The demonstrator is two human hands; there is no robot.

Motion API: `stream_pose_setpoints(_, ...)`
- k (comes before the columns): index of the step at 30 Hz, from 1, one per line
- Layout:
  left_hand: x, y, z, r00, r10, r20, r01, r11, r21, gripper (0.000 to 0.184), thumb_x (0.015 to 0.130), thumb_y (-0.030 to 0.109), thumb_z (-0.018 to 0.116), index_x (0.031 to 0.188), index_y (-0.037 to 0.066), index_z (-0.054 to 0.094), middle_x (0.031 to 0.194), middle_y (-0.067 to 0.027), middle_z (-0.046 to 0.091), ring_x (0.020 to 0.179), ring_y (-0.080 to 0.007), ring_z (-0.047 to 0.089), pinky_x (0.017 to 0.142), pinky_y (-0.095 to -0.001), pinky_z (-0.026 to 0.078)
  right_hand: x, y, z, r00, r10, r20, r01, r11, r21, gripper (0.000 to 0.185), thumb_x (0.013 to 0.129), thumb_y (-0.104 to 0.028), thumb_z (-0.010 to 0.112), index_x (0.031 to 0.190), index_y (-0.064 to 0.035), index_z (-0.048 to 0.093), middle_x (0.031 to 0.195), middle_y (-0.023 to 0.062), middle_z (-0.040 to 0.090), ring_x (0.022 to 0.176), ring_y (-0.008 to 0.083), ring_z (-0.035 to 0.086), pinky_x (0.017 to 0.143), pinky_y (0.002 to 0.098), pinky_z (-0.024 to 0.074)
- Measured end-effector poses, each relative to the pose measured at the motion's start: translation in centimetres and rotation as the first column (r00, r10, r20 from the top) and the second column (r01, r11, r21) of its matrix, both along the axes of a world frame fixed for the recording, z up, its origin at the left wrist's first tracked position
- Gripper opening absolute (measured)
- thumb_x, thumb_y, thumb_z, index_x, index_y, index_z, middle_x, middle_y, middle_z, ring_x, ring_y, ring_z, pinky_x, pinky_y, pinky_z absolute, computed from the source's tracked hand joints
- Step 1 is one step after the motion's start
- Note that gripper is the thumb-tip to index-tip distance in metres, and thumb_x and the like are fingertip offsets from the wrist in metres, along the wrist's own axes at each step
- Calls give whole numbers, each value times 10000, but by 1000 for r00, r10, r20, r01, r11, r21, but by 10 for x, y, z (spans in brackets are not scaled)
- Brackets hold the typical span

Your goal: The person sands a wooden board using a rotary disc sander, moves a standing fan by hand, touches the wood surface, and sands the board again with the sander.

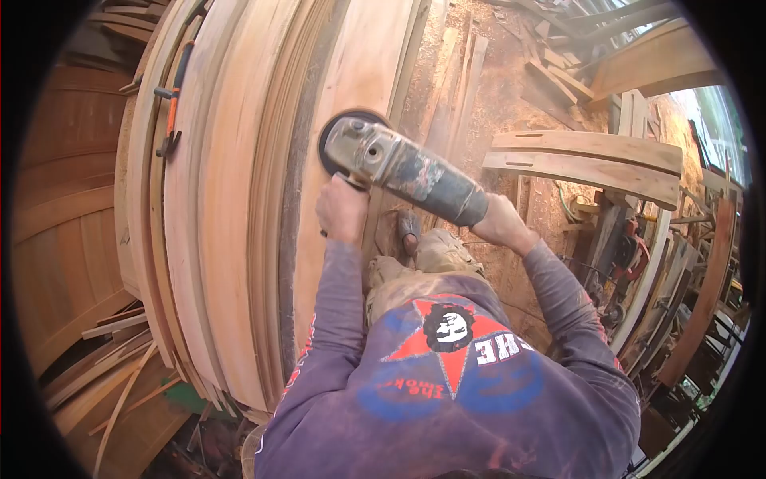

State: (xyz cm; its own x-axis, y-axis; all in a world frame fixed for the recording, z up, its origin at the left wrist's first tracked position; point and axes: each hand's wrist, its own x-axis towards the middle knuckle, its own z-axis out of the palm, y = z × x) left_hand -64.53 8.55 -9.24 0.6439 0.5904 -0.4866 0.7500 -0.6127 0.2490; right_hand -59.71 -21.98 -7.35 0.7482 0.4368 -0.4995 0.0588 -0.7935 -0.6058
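An angle grinder (415,172) with a dark round sanding pad (325,144) lies across the wide pale plank (351,72). The pad rests against or just over the wood; the exact contact is hidden under the tool's head. My left hand (341,209) is closed around the grinder's side handle near the head. At the other end, my right hand (504,223) wraps round the rear of the body. The plank runs away from me, its surface smooth and light with visible grain.
Several more long planks (231,160) lie side by side to the left. A hammer (171,112) with an orange and black handle rests on them. Slotted wooden pieces (590,164) stand on the right. Sawdust and offcuts (550,84) cover the floor. Panelled wood (64,215) is far left.
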Motion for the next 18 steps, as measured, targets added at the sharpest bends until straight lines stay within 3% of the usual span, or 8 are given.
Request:
stream_pose_setpoints(5, -45, -4, 7, 997, 79, -13, -79, 997, 26, 315, 823, 338, 763, 975, 62, 770, 993, -228, 751, 981, -412, 724, 853, -500, 572, -30, 5, 12, 994, 62, -88, -69, 995, -78, 308, 762, -184, 681, 1011, -5, 707, 918, 290, 715, 917, 468, 694, 835, 514, 563)
stream_pose_setpoints(7, -42, -4, 5, 993, 115, -33, -114, 993, 35, 315, 816, 339, 767, 970, 64, 771, 993, -228, 752, 979, -410, 725, 853, -497, 576, -30, 10, 17, 998, -8, -60, 1, 995, -104, 300, 764, -185, 684, 992, 8, 711, 907, 294, 712, 917, 466, 695, 838, 513, 563)
stream_pose_setpoints(10, 0, -8, 7, 1000, -24, 11, 24, 999, 25, 327, 816, 352, 773, 956, 57, 777, 1009, -220, 757, 980, -385, 737, 871, -469, 586, -5, -1, 13, 1000, -20, -1, 19, 993, -116, 281, 762, -196, 705, 950, 12, 724, 896, 292, 711, 922, 459, 697, 829, 503, 564)
stream_pose_setpoints(13, 52, -15, 21, 997, -70, 44, 71, 997, -17, 370, 826, 383, 777, 970, 43, 779, 1020, -219, 758, 993, -380, 737, 883, -462, 583, 25, -13, 11, 996, -75, 52, 78, 996, -52, 284, 754, -201, 717, 945, 8, 729, 910, 290, 710, 938, 450, 697, 817, 497, 563)
stream_pose_setpoints(16, 100, -17, 28, 995, -75, 70, 79, 995, -54, 446, 821, 432, 793, 1023, 34, 781, 1047, -216, 757, 1032, -371, 732, 901, -452, 580, 58, -12, 19, 995, -43, 91, 53, 992, -113, 320, 731, -194, 728, 983, 3, 732, 892, 283, 715, 920, 440, 711, 802, 478, 566)
stream_pose_setpoints(18, 146, -14, 29, 987, -136, 84, 143, 986, -83, 478, 817, 452, 800, 1059, 40, 782, 1092, -198, 757, 1064, -354, 728, 914, -434, 583, 85, -12, 18, 983, -164, 83, 169, 983, -67, 349, 704, -149, 752, 1002, 29, 723, 891, 242, 744, 882, 367, 741, 798, 432, 564)
